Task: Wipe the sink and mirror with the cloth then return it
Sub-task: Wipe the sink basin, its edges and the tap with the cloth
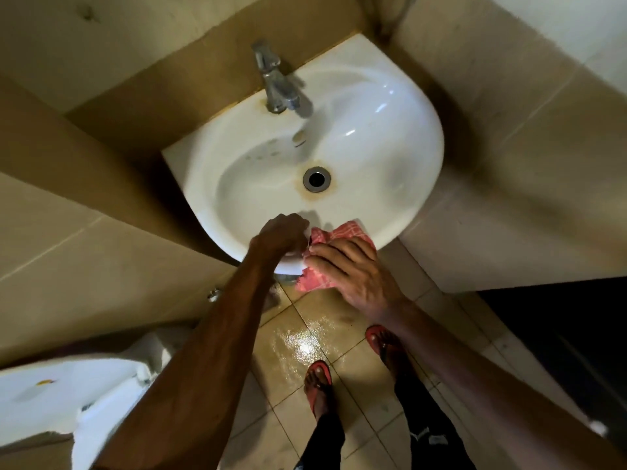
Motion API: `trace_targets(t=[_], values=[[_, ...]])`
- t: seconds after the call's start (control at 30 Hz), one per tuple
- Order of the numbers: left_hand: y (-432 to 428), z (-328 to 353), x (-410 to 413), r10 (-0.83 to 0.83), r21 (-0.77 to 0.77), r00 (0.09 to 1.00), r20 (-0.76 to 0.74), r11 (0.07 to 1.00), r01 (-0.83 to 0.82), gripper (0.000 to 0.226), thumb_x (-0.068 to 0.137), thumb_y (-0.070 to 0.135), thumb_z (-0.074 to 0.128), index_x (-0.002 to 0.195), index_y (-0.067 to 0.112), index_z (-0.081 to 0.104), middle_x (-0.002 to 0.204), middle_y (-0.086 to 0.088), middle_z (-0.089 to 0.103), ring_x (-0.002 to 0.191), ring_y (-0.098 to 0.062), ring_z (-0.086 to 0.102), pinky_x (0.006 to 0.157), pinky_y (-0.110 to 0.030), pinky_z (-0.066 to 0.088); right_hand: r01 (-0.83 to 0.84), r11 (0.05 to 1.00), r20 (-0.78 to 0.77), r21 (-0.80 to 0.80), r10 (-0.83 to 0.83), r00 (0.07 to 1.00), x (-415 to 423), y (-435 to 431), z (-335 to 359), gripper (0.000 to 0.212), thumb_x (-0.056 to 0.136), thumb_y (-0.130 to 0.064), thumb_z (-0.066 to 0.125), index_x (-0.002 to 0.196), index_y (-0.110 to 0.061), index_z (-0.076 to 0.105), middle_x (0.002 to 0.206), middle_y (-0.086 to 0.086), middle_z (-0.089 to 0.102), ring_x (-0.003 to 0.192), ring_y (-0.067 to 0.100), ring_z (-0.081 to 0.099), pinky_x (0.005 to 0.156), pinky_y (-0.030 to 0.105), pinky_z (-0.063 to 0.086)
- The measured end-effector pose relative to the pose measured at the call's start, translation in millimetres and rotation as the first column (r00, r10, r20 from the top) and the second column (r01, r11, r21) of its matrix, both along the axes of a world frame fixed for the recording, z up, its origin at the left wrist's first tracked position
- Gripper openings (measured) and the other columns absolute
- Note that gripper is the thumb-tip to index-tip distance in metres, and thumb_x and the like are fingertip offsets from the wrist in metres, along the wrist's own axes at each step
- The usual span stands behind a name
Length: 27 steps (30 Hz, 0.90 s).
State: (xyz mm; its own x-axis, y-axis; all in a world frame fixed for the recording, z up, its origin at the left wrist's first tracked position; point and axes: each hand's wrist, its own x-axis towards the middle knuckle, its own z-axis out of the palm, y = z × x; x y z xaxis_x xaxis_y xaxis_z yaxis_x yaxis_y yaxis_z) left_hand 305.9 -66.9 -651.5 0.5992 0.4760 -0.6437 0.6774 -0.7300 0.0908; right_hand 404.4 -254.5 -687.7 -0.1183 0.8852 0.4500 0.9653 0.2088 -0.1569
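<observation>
A tiled bathroom corner holds a white sink (390, 137). The right hand (353, 269) presses a red cloth (334, 232) flat-fingered on the near rim; the left hand (283, 232) curls over the rim beside it. Draped over the edge, the cloth could slip to the wet floor (298, 340).

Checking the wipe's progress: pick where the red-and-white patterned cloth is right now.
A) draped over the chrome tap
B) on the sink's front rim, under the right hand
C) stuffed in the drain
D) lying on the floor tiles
B: the red-and-white patterned cloth lies over the front rim of the white ceramic sink, pressed down by the right hand, with the left hand at its edge.
</observation>
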Motion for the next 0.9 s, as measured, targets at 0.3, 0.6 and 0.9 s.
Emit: trace_targets(t=[0.3, 0.6, 0.9], values=[[-17, 14, 0, 0.106, -0.105, 0.986, 0.127, 0.990, -0.093, 0.031, 0.100, 0.020, 0.047, 0.118, 0.012, 0.070, 0.135, -0.012, 0.060, 0.125, -0.036, 0.055, 0.086, -0.031, 0.041, 0.394, 0.912, -0.671, -0.114, -0.363, 0.646, -4, -45, -11, 0.060, 0.107, -0.028, 0.050, 0.160, -0.006, 0.031, 0.173, 0.010, 0.017, 0.160, 0.040, 0.012, 0.109, 0.067, 0.046], [-28, 25, 1, 0.073, -0.164, 0.990, 0.120, 0.985, -0.053, 0.034, 0.105, 0.018, 0.040, 0.121, 0.008, 0.068, 0.138, -0.014, 0.061, 0.120, -0.034, 0.057, 0.089, -0.031, 0.042, 0.522, 0.780, -0.912, -0.346, -0.147, -0.383, -106, 19, 35, 0.088, 0.099, -0.048, 0.052, 0.164, -0.038, -0.007, 0.172, 0.000, 0.019, 0.152, 0.012, 0.037, 0.124, 0.037, 0.037], [-56, 40, 21, 0.314, -0.373, 0.850, 0.422, 0.915, -0.153, 0.033, 0.098, 0.025, 0.057, 0.128, 0.023, 0.071, 0.138, 0.008, 0.066, 0.131, -0.011, 0.058, 0.108, -0.024, 0.044, 0.651, 0.641, -0.909, -0.407, -0.217, -0.355, -52, 31, 36, 0.071, 0.107, -0.010, 0.052, 0.165, -0.021, 0.011, 0.153, 0.007, 0.048, 0.120, -0.005, 0.059, 0.094, 0.007, 0.046]])
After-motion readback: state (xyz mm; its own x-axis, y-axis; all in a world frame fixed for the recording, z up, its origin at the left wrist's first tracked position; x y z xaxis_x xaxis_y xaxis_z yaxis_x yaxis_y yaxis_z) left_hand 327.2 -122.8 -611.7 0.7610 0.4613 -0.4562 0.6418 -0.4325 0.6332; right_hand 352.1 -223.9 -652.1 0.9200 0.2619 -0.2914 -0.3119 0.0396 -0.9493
